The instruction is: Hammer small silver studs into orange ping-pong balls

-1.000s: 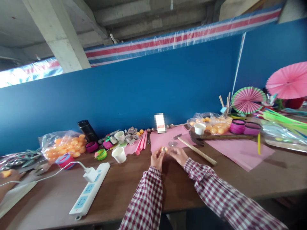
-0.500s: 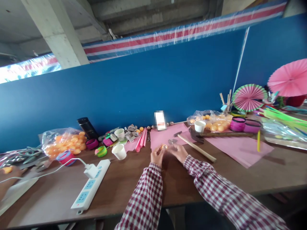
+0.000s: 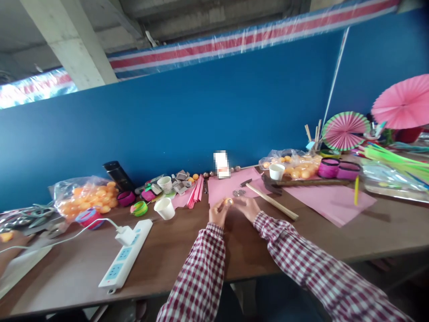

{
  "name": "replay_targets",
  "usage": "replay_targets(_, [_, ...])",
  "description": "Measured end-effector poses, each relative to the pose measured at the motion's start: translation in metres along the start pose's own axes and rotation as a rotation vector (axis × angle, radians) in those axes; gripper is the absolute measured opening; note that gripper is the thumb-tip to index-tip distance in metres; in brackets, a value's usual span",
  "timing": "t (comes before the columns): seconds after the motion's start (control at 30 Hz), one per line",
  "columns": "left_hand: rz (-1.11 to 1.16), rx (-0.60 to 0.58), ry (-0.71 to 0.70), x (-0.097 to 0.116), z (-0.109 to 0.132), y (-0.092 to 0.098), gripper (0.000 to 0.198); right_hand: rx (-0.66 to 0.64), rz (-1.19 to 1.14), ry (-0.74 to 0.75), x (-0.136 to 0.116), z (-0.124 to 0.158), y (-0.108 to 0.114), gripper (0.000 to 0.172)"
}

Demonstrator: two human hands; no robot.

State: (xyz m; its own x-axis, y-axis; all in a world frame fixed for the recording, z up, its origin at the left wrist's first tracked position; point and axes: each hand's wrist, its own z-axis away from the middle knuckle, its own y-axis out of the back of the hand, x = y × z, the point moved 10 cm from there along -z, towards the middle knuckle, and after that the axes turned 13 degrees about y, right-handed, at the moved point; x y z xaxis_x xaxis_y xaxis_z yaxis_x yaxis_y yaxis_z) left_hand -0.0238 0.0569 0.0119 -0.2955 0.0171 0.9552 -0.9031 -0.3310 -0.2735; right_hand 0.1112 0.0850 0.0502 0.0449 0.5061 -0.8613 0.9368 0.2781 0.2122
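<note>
My left hand [image 3: 218, 212] is closed in a pinch on a small orange ball [image 3: 228, 201], which shows a pale, shiny patch. Close to the ball's right side is my right hand [image 3: 248, 208], its thumb and fingers drawn together and blurred; what lies between them is too small to make out. Just beyond my hands, a little pile of shiny metal bits [image 3: 239, 193] rests on pink paper [image 3: 221, 185]. A hammer with a wooden handle [image 3: 273, 201] lies to the right of my right hand.
Left of my hands stand a white paper cup [image 3: 165, 209] and a power strip [image 3: 125, 257]. Bags of orange balls [image 3: 87, 199] lie on both sides. A second, longer hammer [image 3: 311, 182] is at the right. At the far left another person's hand [image 3: 10, 248] shows.
The whole view has shifted slightly. Both hands stay together around the orange ball, with the right fingers moving only a little.
</note>
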Motion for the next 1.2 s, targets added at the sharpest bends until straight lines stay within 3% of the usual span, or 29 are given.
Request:
replay_targets(0.2, [-0.006,-0.038,0.011,-0.006,-0.004,-0.002,0.047,0.030,0.019,-0.021,0.000,0.001,0.002,0.032])
replay_targets(0.43, [0.197,-0.031,0.104,-0.006,0.001,-0.005,0.044,0.042,0.027,0.029,-0.006,0.000,0.001,0.029])
replay_targets(0.57, [0.292,-0.035,0.127,-0.004,0.004,-0.006,0.040,0.087,0.094,0.084,-0.010,-0.003,0.016,0.026])
replay_targets(0.7, [0.222,-0.041,0.112,-0.005,0.003,-0.006,0.049,0.094,0.416,0.167,-0.016,-0.004,0.052,0.028])
replay_targets(0.8, [0.084,-0.022,0.060,-0.002,0.002,-0.005,0.052,0.085,0.899,0.225,-0.021,0.002,0.079,0.029])
replay_targets(0.9, [-0.005,-0.005,0.023,0.001,0.003,-0.005,0.048,0.026,1.209,0.095,-0.005,0.008,0.095,0.033])
replay_targets(1.03, [0.019,0.004,0.004,0.003,0.005,-0.006,0.049,-0.079,1.300,-0.074,0.017,0.010,0.096,0.023])
replay_targets(1.2, [-0.047,0.077,-0.108,0.013,0.008,0.000,0.051,-0.051,1.332,-0.040,0.010,0.008,0.092,0.024])
